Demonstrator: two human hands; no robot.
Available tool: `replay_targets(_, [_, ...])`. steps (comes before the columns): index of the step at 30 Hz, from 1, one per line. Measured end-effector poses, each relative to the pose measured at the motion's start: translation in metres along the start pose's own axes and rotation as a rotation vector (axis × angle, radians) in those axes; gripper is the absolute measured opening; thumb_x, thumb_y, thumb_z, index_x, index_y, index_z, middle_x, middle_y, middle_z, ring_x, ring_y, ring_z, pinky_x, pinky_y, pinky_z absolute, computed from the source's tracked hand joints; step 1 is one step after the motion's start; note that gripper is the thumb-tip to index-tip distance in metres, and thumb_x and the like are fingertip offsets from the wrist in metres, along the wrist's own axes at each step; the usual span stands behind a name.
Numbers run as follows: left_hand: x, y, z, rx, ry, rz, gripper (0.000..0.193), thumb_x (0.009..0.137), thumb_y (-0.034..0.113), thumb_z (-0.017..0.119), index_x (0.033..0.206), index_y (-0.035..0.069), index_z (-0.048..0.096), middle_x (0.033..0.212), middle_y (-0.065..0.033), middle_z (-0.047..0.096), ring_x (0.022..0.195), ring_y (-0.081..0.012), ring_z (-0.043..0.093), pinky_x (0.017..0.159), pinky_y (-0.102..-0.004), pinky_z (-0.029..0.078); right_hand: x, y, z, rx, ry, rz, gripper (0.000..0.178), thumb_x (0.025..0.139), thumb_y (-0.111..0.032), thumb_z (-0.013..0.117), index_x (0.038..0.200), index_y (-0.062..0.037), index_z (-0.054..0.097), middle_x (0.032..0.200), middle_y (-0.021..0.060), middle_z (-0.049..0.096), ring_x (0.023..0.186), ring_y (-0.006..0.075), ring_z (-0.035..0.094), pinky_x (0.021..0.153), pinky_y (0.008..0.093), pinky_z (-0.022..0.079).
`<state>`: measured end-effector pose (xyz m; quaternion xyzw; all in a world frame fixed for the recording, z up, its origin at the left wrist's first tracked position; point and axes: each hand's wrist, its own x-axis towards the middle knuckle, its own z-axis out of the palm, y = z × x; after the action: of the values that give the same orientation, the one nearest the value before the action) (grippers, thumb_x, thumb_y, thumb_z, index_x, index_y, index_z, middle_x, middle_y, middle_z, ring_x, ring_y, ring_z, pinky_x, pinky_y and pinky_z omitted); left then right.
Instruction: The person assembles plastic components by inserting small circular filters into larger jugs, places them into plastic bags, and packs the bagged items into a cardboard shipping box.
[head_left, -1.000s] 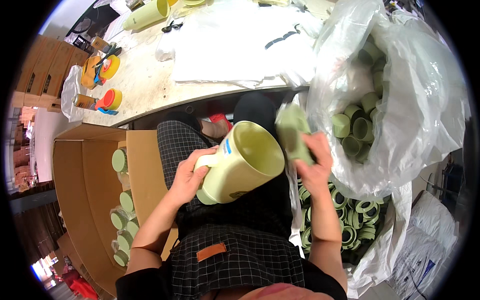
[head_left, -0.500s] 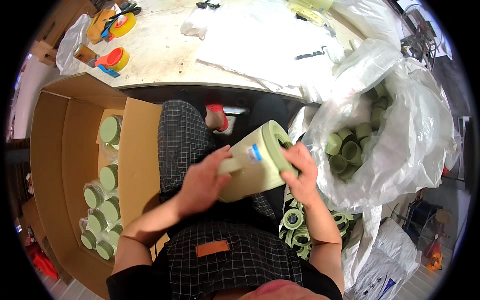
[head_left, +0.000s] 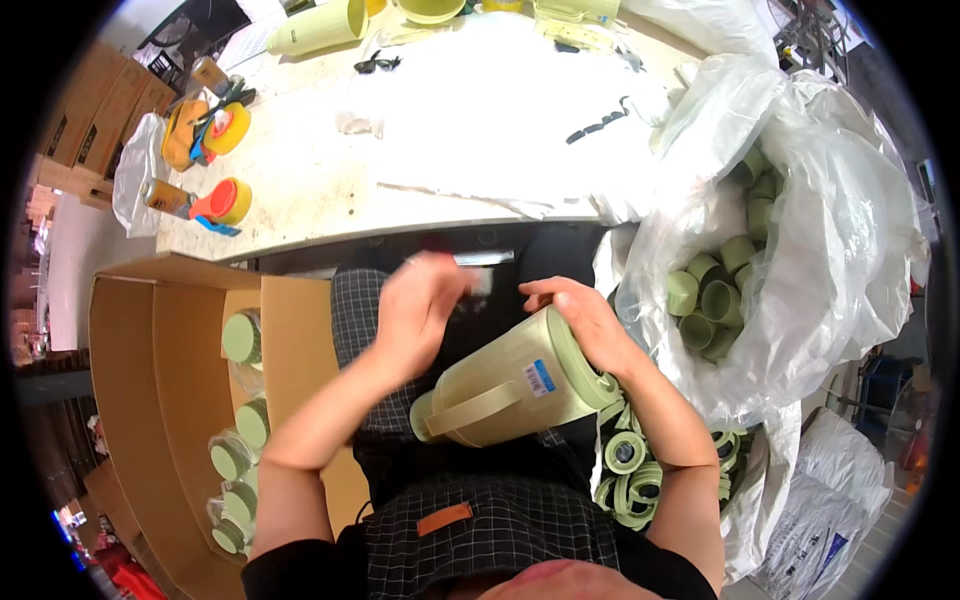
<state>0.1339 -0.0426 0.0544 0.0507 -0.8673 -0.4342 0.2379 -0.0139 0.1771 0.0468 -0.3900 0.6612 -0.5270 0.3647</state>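
A pale green jug [head_left: 480, 400] with a long side handle lies tilted across my lap. A blue-and-white label is on its side, and its green-rimmed end points right. My right hand [head_left: 590, 325] rests against the far side of that end, its fingers stretched out over the jug's edge. Off the jug, above my left thigh, my left hand [head_left: 425, 305] is raised with bent fingers. Motion smears it, and whether it holds anything cannot be made out.
At my left stands an open cardboard box [head_left: 180, 370] with several green-lidded containers [head_left: 242, 337]. To the right, a clear plastic bag [head_left: 810, 250] holds green cups [head_left: 720, 300]; green ring parts [head_left: 625, 453] lie below it. Tape dispensers [head_left: 228, 202] and dark strips [head_left: 598, 128] sit on the worktable [head_left: 320, 180].
My left hand has let go of the jug and moved up and away. The jug has turned, its handle now facing me, and my right hand has shifted to its far side. The view has tilted up.
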Motion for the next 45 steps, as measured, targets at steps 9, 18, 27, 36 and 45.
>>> replay_targets(9, [0.199, -0.141, 0.049, 0.586, -0.170, -0.052, 0.019, 0.089, 0.021, 0.065, 0.095, 0.004, 0.069, 0.103, -0.0167, 0.067, 0.096, -0.0345, 0.063, 0.081, -0.0439, 0.049, 0.065, 0.003, -0.012, 0.021, -0.076, -0.038, 0.032, 0.103, -0.027, 0.052, 0.114, -0.0002, 0.066, 0.105, 0.0153, 0.069, 0.099, 0.0293, 0.065, 0.089, 0.0355, 0.050])
replay_targets(18, [0.188, -0.084, 0.053, 0.343, -0.040, 0.057, 0.011, 0.082, 0.017, 0.074, 0.081, 0.006, 0.070, 0.078, -0.0096, 0.064, 0.087, -0.0328, 0.063, 0.080, -0.0421, 0.048, 0.076, 0.020, -0.019, -0.032, -0.064, -0.166, 0.025, 0.101, -0.022, 0.052, 0.107, -0.0022, 0.066, 0.099, 0.0166, 0.065, 0.095, 0.0347, 0.063, 0.084, 0.0392, 0.050])
replay_targets(27, [0.220, -0.152, 0.083, 0.204, -0.118, -0.172, 0.032, 0.093, 0.029, 0.059, 0.086, 0.000, 0.071, 0.089, -0.0207, 0.069, 0.086, -0.0374, 0.066, 0.081, -0.0448, 0.050, 0.103, 0.000, -0.038, -0.037, -0.186, 0.038, 0.025, 0.095, -0.023, 0.064, 0.108, -0.0022, 0.065, 0.097, 0.0137, 0.068, 0.086, 0.0270, 0.068, 0.076, 0.0357, 0.054])
replay_targets(36, [0.223, -0.161, 0.073, 0.107, -0.131, -0.324, 0.031, 0.097, 0.026, 0.055, 0.087, 0.001, 0.071, 0.094, -0.0165, 0.072, 0.083, -0.0328, 0.067, 0.079, -0.0404, 0.051, 0.113, 0.019, -0.012, -0.220, 0.186, -0.218, 0.018, 0.089, -0.009, 0.068, 0.106, -0.0016, 0.065, 0.095, 0.0107, 0.066, 0.087, 0.0223, 0.066, 0.077, 0.0315, 0.052])
replay_targets(45, [0.135, -0.042, 0.069, -0.687, -0.291, -0.419, 0.012, 0.094, 0.005, 0.064, 0.094, -0.006, 0.070, 0.095, -0.0109, 0.072, 0.084, -0.0129, 0.064, 0.080, -0.0273, 0.052, 0.111, 0.040, -0.020, -0.033, 0.556, -0.115, 0.021, 0.089, -0.013, 0.075, 0.106, -0.0023, 0.068, 0.091, 0.0065, 0.070, 0.076, 0.0150, 0.065, 0.071, 0.0284, 0.052])
